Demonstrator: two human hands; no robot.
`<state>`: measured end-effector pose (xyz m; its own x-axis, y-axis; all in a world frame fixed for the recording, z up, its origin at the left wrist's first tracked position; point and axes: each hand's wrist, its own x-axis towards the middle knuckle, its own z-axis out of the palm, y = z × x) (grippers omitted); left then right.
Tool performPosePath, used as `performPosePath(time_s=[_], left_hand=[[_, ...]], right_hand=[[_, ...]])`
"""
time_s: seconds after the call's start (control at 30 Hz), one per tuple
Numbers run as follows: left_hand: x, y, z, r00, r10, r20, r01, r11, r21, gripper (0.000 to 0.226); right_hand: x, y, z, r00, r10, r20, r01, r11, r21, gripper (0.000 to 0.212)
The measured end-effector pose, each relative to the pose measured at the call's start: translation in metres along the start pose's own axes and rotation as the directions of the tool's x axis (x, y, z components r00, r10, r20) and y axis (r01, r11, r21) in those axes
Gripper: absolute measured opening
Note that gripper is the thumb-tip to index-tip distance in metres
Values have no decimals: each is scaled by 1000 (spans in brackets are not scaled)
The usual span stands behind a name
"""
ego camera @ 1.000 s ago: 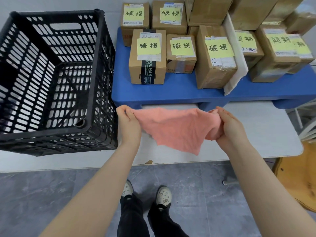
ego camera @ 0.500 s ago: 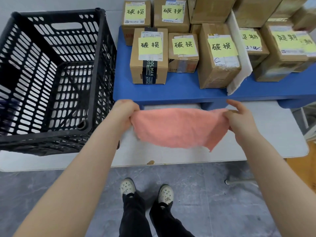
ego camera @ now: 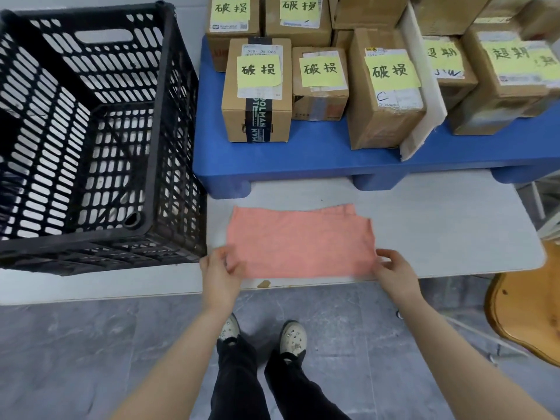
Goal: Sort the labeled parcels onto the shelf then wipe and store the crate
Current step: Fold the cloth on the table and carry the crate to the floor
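- The labeled parcels (ego camera: 256, 95) stand in rows on the blue shelf (ego camera: 318, 159) along the tabletop's back edge, and the black crate (ego camera: 160, 86) at the tabletop's left end looks empty. Sorting appears done, so the wiping step is likely in hand.
- The pink cloth (ego camera: 300, 241) lies spread flat on the white tabletop (ego camera: 439, 222), against its front edge and just right of the crate.
- The left hand (ego camera: 221, 275) pinches the cloth's front-left corner, thumb on top.
- The right hand (ego camera: 395, 269) has curled fingertips at the front-right corner. I cannot tell whether it grasps or only touches.
- The next move probably calls for folding or gathering the cloth into a pad, with a firm grip on both corners, then carrying it left to the crate's walls.
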<state>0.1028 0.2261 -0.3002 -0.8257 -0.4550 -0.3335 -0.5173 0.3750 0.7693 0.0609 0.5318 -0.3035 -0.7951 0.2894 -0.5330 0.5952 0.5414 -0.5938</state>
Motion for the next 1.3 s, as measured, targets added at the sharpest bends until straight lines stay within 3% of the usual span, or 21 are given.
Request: performPosePath(time_s=[0.07,0.2,0.27,0.37,0.47,0.63,0.73,0.9,1.03,1.1,1.17,1.23,1.3], left_hand=[[0,-5,2,999,-48,-17,48,999,23,42],[14,0,3,981,-181,-69,185,981,50,54],[22,5,2,965,-254,-63,258,964,58,50],[27,9,0,967,-253,-12,253,959,130,18],[22,7,-4,971,-237,-11,237,966,108,27],[2,-2,-11,978,-206,-41,208,976,68,2],[4,-11,-12,970,-241,-23,242,962,124,3],[18,-11,-12,948,-319,18,308,927,215,15],[15,2,-12,944,-329,30,316,925,212,31],[5,4,-7,975,-223,-21,217,918,333,55],[-8,0,4,991,131,26,-120,796,594,77],[-22,-5,19,881,354,313,-470,579,667,87],[-32,-12,32,736,380,560,-677,406,614,78]], right_hand=[[2,1,3,1000,-4,-27,1,995,-96,34],[13,-14,5,997,-44,-68,25,963,-268,46],[22,-23,5,996,-25,-84,4,970,-244,43],[31,-34,5,992,-36,-120,11,979,-203,28],[26,-37,8,971,-191,-144,182,980,-76,15],[16,-48,13,921,-353,-165,368,927,70,9],[30,-56,20,929,-344,-132,353,935,45,12],[57,-55,25,963,-263,-53,245,943,-226,25],[59,-48,19,986,-153,-63,134,962,-236,29],[55,-46,17,996,-68,-62,52,971,-234,32],[50,-46,19,1000,1,-20,-6,967,-256,26],[47,-49,23,1000,-1,28,9,959,-284,27],[49,-53,26,998,-5,66,26,949,-315,37]])
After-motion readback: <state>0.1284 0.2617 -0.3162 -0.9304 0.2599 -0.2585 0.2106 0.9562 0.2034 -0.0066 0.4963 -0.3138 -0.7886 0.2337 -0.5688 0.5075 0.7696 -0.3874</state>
